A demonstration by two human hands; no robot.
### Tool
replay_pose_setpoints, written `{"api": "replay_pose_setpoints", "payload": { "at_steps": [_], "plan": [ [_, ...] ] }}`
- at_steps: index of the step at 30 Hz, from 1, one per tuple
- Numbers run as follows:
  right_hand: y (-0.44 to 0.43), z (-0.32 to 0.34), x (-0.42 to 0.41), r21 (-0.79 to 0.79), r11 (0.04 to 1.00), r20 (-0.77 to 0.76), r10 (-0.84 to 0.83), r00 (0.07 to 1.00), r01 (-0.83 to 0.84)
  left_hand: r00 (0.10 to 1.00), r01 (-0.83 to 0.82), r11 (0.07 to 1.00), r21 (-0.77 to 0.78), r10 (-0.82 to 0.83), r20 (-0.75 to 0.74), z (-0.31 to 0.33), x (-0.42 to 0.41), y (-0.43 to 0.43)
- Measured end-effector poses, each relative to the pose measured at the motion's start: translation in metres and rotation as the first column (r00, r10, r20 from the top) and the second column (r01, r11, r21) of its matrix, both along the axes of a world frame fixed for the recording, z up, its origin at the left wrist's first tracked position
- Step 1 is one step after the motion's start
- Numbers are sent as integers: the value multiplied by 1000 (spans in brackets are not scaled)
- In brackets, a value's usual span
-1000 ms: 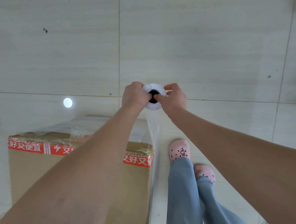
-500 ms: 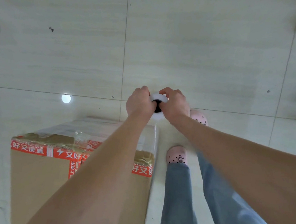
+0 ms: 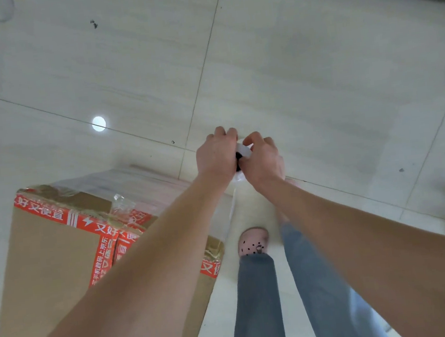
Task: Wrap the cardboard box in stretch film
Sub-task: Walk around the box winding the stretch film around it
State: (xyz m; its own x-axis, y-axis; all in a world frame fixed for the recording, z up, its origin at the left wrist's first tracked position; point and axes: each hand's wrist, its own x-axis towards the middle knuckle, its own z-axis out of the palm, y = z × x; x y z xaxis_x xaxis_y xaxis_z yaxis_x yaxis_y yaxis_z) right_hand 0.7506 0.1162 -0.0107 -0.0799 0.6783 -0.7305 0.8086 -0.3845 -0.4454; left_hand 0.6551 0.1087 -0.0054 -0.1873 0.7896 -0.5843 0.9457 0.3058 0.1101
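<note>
Fingers (image 3: 227, 133), left hand (image 3: 216, 156) and right hand (image 3: 264, 162), grip film roll (image 3: 244, 149) beside cardboard box (image 3: 50, 264).

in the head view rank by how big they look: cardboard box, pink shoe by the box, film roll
1. cardboard box
2. pink shoe
3. film roll, unsure: the left hand and right hand hide most of it

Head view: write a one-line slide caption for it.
The left hand and right hand grip the stretch film roll above the tiled floor, beside the red-taped cardboard box.
</note>
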Motion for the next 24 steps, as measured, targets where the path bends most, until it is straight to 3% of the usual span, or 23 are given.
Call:
{"api": "replay_pose_setpoints", "payload": {
  "at_steps": [3, 6, 10, 14, 15, 16, 20, 22, 24],
  "plan": [
    [7, 0, -4, 20, 996, -19, 88, 996, -88, 995, -95, 995, -9, 95, -1, -2, -6, 4],
    [16, 1, -13, 17, 980, -114, 198, 973, -198, 946, -321, 945, -65, 323, 28, -5, -17, 0],
    [28, 1, -26, -59, 977, -95, 198, 976, -204, 684, -714, 687, -136, 726, 71, -8, -35, -6],
    [32, 0, -36, -115, 985, -63, 119, 991, -125, 429, -876, 456, -158, 886, 178, -10, -42, -6],
    [33, 0, -38, -116, 988, -60, 93, 994, -100, 438, -873, 462, -153, 883, 169, -9, -42, -5],
    [34, 0, -40, -120, 990, -62, 68, 996, -75, 504, -843, 521, -133, 852, 142, -9, -41, -4],
    [37, -1, -45, -133, 987, -74, 85, 994, -94, 860, -503, 863, -50, 506, 69, -2, -39, 4],
    [38, -1, -45, -124, 984, -69, 118, 991, -126, 932, -361, 932, -43, 362, 30, -2, -41, 10],
    [40, -1, -44, -107, 981, -68, 155, 986, -162, 943, -329, 943, -55, 331, 22, -2, -44, 15]
  ]
}}
